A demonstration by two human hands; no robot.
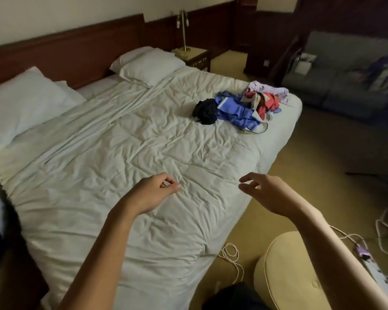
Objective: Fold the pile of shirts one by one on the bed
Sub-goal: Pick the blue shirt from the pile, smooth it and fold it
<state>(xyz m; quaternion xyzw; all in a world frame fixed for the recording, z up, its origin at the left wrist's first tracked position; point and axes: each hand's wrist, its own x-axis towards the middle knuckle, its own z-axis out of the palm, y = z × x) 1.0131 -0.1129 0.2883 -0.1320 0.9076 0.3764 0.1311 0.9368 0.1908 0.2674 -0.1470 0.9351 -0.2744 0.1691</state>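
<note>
Over the near end of the bed (143, 142), both bare arms reach out above the rumpled white cover. The left hand (154, 193) is over the cover, fingers loosely curled with the thumb close to the forefinger, and it holds nothing. I cannot tell whether it brushes the fabric. The right hand (267, 193) hangs over the bed's right edge, its fingers relaxed and a little apart, also empty.

The pile of shirts (244, 106) lies toward the bed's far right corner, well away from both hands. It is a loose heap. A black garment (205, 111) sits on the side nearest the middle of the bed, and a blue shirt (233, 113) is spread beside it. A red one (270, 104) and a pale lilac one (271, 89) lie nearest the bed's edge. None of them looks folded.

Two white pillows (148, 66) (20, 104) lie at the head of the bed against the dark wooden headboard (65, 54). Beyond that end, a brass lamp (183, 30) stands on a nightstand (195, 58). Off the bed's right side a grey sofa (345, 86) is set well back. Close to the bed's near right corner are a yellow cushioned seat (289, 265) and a coiled white cable (230, 253) on the carpet.
</note>
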